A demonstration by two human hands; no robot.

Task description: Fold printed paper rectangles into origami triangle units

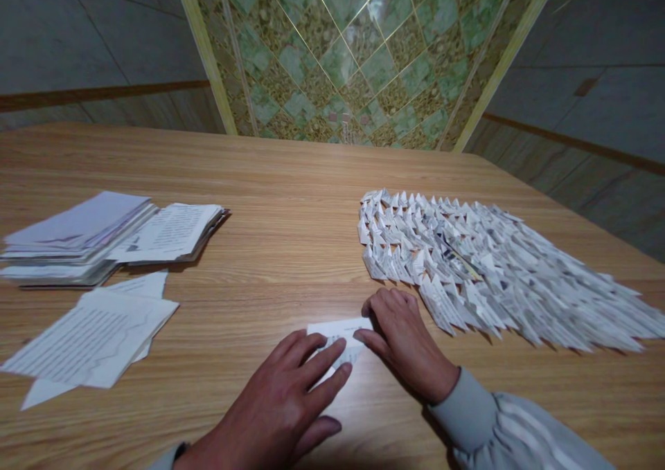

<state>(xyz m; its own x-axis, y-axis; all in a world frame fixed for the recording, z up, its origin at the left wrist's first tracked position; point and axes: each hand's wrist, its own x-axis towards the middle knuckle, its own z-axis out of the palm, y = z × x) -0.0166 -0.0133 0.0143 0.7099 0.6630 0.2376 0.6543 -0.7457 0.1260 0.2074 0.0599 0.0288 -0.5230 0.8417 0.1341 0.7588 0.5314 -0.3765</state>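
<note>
While touching the small paper (339,329) at lower centre of the frame with both hands, keep the left hand (291,390) palm down, with fingers loosely spread over its left part and the thumb apart from it, grasping nothing. With the right hand (405,342), pinch its right end between thumb and forefinger, with the other fingers curled. Wear a grey sleeve (465,408) at the right wrist. See many folded pieces (483,269) packed in rows across the right of the frame, near the right hand. At middle left, see a thick stack (77,231) under a pale lilac sheet, just beside a lower stack (169,231) of printed pages. Below, find loose sheets (98,331), overlapping, on the wood-grained tabletop (280,255). At upper centre, make out green and gold tiling (343,55), laid in diamonds
</note>
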